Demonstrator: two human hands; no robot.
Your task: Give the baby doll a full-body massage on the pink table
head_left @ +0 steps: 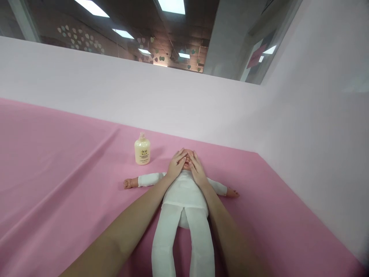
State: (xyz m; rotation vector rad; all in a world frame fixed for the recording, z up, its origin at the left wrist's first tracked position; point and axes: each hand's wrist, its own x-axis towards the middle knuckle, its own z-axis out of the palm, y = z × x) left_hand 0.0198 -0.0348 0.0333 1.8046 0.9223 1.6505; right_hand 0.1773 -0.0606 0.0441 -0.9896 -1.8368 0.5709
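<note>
A baby doll in white clothes (pixel 184 196) lies on its back on the pink sheet (pixel 57 165), arms spread, legs toward me. My left hand (pixel 176 164) and my right hand (pixel 196 167) both rest flat on the doll's head, fingers stretched out and covering its face. Neither hand holds anything. A small cream-coloured bottle (pixel 142 150) stands upright on the sheet, to the left of the doll's head.
A pale pink wall (pixel 201 100) runs along the back and the right side of the sheet. Above the wall there is glass with ceiling lights and heart decorations behind it.
</note>
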